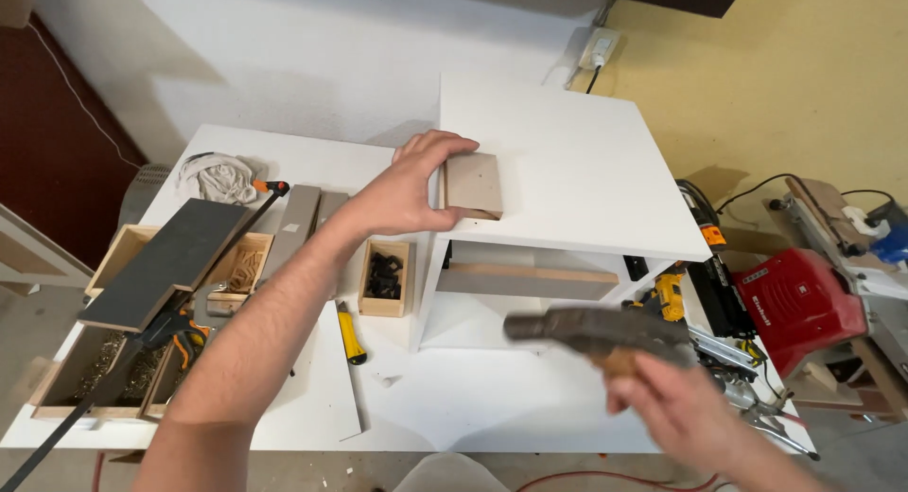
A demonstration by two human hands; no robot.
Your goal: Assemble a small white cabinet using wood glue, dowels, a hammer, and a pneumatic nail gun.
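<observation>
the wood block sits on the white box; our left hand grips it so it stays put, and our right hand clenches a blurry hammer.

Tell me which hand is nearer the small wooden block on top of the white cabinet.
Left. The left hand rests on the wooden block, fingers over its top edge. The right hand is well below it, in front of the white cabinet, gripping a blurred hammer.
</observation>
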